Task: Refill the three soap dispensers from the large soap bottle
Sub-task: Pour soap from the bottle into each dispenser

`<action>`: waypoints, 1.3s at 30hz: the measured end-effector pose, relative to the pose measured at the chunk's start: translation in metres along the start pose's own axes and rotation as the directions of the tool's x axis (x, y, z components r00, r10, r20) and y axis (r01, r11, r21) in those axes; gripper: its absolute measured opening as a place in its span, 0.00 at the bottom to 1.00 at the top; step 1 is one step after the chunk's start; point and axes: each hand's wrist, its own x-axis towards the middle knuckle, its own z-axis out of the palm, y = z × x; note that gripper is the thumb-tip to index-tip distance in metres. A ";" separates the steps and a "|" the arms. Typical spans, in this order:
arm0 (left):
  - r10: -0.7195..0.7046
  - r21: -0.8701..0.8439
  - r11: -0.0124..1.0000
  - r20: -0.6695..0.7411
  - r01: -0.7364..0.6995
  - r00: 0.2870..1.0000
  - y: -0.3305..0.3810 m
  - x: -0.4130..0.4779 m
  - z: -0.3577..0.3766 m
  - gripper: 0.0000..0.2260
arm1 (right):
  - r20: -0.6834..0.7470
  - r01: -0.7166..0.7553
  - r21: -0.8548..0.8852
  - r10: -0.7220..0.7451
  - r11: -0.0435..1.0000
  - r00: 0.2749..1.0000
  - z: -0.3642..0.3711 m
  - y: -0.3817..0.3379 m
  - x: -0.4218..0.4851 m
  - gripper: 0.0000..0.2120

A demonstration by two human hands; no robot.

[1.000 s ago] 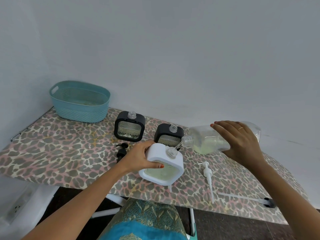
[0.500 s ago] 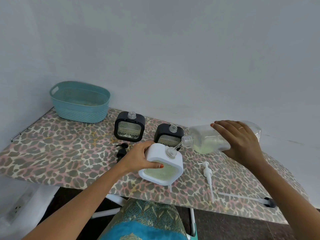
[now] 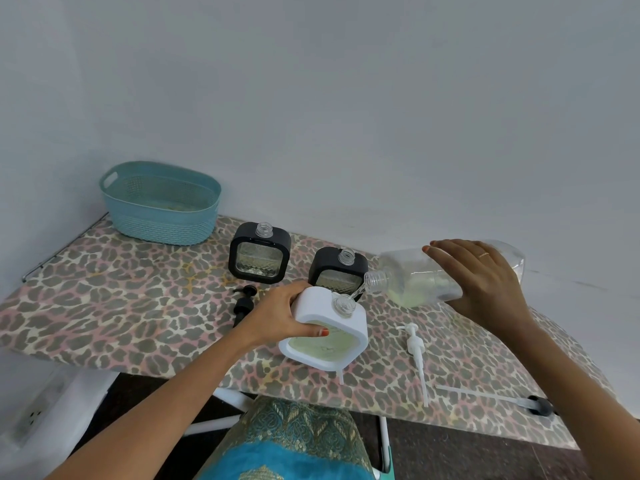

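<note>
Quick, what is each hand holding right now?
Left hand: grips the white dispenser.
Right hand: holds the tilted large soap bottle.

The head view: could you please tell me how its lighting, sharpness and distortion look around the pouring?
In the head view the light is soft and even, with faint shadows on the leopard-print table; its wide angle bows the table's near edge; the large soap bottle and white dispenser look sharp there, without strong glare.

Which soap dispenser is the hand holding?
The white dispenser, held tilted by the left hand; both black dispensers stand untouched behind it.
</note>
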 end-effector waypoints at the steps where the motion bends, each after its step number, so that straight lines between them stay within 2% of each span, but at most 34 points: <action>1: -0.002 -0.001 1.000 -0.001 0.002 1.000 -0.001 0.000 0.000 0.23 | 0.001 0.002 -0.002 -0.002 1.000 1.000 0.000 0.000 0.000 0.39; 11: -0.012 -0.006 1.000 0.003 0.012 1.000 0.000 0.000 0.000 0.23 | 0.019 0.004 -0.005 -0.004 1.000 1.000 0.000 0.001 0.000 0.41; 25: -0.031 0.002 1.000 0.001 0.031 1.000 0.001 0.000 -0.001 0.28 | 0.009 0.015 -0.008 -0.015 1.000 1.000 -0.001 0.001 0.001 0.39; 32: -0.036 0.002 0.999 0.005 0.036 0.999 0.002 -0.001 -0.001 0.26 | 0.014 0.012 -0.009 -0.012 1.000 1.000 0.000 0.002 0.001 0.38; 39: -0.040 0.013 0.999 0.003 0.040 0.999 0.003 0.000 -0.001 0.29 | 0.027 0.021 -0.019 -0.020 1.000 0.999 0.001 0.003 0.000 0.38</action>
